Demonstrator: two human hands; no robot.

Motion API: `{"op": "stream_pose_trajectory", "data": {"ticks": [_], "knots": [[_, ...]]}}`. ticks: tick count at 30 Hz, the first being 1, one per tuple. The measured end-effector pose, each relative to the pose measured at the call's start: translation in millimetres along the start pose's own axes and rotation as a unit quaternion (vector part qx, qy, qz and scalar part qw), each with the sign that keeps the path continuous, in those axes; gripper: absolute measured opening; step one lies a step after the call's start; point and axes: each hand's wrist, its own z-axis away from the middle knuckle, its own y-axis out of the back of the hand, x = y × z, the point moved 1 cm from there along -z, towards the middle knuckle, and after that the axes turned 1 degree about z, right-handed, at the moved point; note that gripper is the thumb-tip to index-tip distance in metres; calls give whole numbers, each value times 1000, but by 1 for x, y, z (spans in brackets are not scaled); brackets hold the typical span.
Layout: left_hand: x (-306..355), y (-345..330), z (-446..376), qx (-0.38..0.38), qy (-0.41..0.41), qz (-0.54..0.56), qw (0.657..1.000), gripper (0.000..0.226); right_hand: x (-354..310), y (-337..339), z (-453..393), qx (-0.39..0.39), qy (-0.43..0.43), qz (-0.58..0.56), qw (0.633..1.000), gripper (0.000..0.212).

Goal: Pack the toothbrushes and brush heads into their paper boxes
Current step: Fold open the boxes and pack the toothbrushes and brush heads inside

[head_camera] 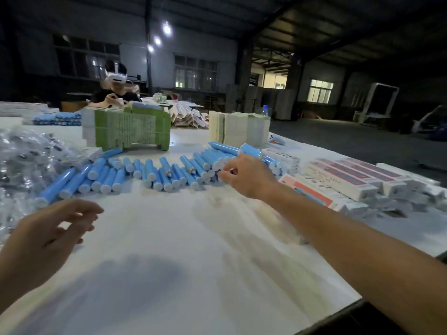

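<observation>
The right hand [244, 176] reaches to the right end of the row of blue toothbrush handles [154, 172] lying across the centre of the table [193, 250], fingers curled at the white end caps; whether it grips one yet cannot be told. The left hand [50, 234] hovers lower left, relaxed and holding nothing. Paper boxes [343, 180] lie at right, just beside the row. Recommended: pinch a single handle by its cap and lift clear without disturbing its neighbours.

A second person wearing a white headset [116, 79] sits at the far side of the long white table [169, 250]. Near the table's far right corner stands a clear plastic bottle with a blue cap [265, 110]. Three bright ceiling lamps [157, 40] glow above dim windows [319, 91].
</observation>
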Motion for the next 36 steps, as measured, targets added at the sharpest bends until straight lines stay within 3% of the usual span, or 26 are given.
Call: {"op": "stream_pose_trajectory", "data": {"ticks": [2,6,9,13,18,20,22,24,27,29,34,36], "knots": [[16,4,5,1,-34,-30,999,32,-57,-17,6,-8,70,-109,992,27],[31,6,7,23,-39,-38,998,38,-170,-51,18,-13,181,-282,942,21],[28,19,-2,102,3,-57,993,29,-244,-66,20,-29,169,-461,871,25],[7,60,-16,210,95,-142,963,19,-302,-89,21,-25,126,-592,796,14],[-37,115,-32,272,176,-209,923,3,-317,-115,34,-53,182,-589,785,13],[-62,143,-40,294,236,-285,881,20,-319,-113,34,-53,190,-610,768,14],[-88,171,-41,260,318,-367,835,44,-319,-111,37,-60,200,-617,759,18],[-114,192,-38,214,367,-406,809,58,-319,-109,40,-64,211,-622,751,21],[-145,212,-44,147,391,-418,807,71,-319,-109,40,-73,226,-631,738,20],[-151,215,-54,116,374,-432,812,63,-320,-112,39,-79,235,-632,734,18],[-141,197,-54,192,345,-447,803,30,-318,-113,38,-88,241,-623,739,18],[-126,187,-45,171,337,-467,800,24,-316,-110,35,-84,236,-622,742,20]]}}
